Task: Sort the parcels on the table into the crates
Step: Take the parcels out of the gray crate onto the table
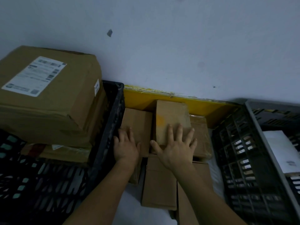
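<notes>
Reaching forward side by side, both bare forearms stretch over a cluster of plain brown cardboard parcels packed between two crates. The left hand lies flat, fingers straight, on a brown cardboard parcel right beside the black plastic crate. The right hand spreads its fingers wide, palm down, on a taller brown parcel with a yellowish patch. A large labelled cardboard box sits in the black crate; a grey lattice crate stands at right.
</notes>
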`<move>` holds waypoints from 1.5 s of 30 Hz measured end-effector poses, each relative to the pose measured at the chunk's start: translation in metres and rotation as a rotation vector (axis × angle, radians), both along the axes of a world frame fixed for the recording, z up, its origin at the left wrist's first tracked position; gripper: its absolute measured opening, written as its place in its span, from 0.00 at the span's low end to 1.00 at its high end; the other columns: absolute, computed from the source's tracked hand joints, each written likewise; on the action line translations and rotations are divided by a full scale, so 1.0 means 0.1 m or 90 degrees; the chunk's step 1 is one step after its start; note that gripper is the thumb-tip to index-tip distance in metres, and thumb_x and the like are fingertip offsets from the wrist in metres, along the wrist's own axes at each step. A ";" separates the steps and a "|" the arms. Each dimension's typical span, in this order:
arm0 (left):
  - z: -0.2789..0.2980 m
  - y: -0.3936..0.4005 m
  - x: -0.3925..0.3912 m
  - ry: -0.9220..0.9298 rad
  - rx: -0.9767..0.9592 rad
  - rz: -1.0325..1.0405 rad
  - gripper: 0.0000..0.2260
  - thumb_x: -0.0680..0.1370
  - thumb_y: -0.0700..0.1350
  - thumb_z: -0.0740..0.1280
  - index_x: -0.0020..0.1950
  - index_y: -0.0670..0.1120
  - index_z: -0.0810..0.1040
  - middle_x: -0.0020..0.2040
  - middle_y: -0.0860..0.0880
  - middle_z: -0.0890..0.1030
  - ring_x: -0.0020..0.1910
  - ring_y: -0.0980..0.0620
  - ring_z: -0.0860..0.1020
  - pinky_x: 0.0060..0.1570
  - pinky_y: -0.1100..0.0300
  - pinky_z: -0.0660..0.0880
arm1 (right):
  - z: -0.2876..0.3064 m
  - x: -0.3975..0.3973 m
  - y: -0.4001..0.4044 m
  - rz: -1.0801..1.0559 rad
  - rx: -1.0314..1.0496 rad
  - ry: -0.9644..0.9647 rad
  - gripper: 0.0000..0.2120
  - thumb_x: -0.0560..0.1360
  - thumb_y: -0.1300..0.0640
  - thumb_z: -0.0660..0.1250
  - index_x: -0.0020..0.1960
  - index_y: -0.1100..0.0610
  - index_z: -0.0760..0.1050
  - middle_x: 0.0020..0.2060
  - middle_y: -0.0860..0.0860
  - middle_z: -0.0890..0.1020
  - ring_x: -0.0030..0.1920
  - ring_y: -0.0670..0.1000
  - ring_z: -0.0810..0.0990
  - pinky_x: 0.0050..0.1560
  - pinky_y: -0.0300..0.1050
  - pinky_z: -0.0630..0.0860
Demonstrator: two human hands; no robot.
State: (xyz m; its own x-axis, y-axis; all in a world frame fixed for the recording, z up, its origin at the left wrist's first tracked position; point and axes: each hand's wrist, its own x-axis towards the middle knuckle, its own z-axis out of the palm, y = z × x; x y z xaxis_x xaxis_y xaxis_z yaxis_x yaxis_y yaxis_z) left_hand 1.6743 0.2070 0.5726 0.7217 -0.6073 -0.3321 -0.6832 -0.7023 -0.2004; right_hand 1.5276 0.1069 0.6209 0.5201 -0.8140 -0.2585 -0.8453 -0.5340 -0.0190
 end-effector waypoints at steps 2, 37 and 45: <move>0.03 0.00 0.02 0.010 -0.015 -0.017 0.36 0.87 0.64 0.42 0.85 0.42 0.33 0.87 0.36 0.45 0.85 0.36 0.42 0.80 0.40 0.52 | 0.04 -0.01 -0.04 0.009 0.006 -0.007 0.53 0.71 0.15 0.30 0.87 0.44 0.36 0.88 0.55 0.40 0.82 0.72 0.29 0.81 0.76 0.42; 1.41 -1.53 -3.29 0.016 -0.409 -0.194 0.38 0.83 0.72 0.43 0.88 0.53 0.49 0.88 0.46 0.48 0.86 0.44 0.42 0.83 0.37 0.44 | 0.53 -4.13 -1.88 -0.102 -0.131 -0.111 0.52 0.72 0.14 0.39 0.87 0.42 0.50 0.88 0.55 0.49 0.86 0.63 0.43 0.82 0.71 0.49; 1.24 -1.88 -3.72 0.007 -0.303 -0.291 0.36 0.84 0.70 0.45 0.88 0.53 0.47 0.88 0.44 0.43 0.86 0.41 0.38 0.83 0.36 0.43 | 0.23 -4.33 -2.40 -0.102 -0.042 0.006 0.52 0.72 0.17 0.45 0.88 0.45 0.47 0.87 0.57 0.46 0.85 0.68 0.43 0.82 0.72 0.49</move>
State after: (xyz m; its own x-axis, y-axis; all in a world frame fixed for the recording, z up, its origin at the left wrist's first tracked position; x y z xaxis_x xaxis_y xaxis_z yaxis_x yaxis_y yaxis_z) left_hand 1.3026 0.0190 0.6966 0.3542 -0.9342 0.0425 -0.9338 -0.3509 0.0698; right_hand 1.0944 -0.1330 0.6441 0.3797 -0.9018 -0.2063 -0.9198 -0.3918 0.0195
